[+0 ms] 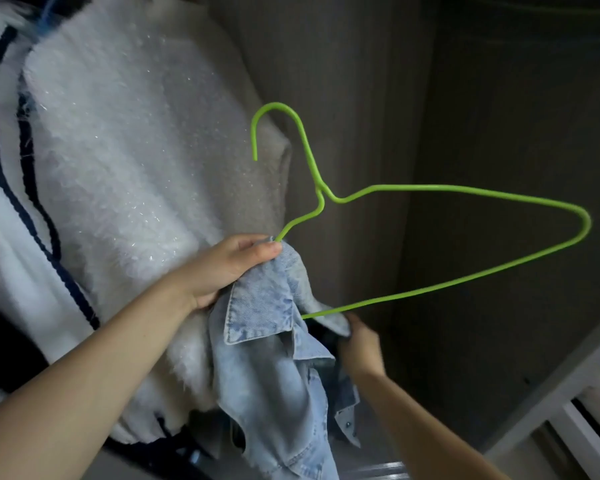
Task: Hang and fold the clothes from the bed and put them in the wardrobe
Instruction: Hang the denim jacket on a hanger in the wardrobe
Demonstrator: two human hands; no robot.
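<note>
1. Left hand [227, 268] pinches the denim jacket [274, 358] and green hanger [413, 237] together; right hand [359, 344], lower, grips the jacket's cloth.
2. Only one hanger shoulder is inside the jacket; it may slip off.

White fluffy garment [125, 174] hangs inside the dark-walled wardrobe [482, 133].

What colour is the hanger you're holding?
Bright lime green hanger, clearest in the head view.

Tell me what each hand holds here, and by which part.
Left hand pinches the denim shirt against the green hanger's left shoulder. Right hand grips the shirt's fabric near the hanger's bottom bar.
</note>
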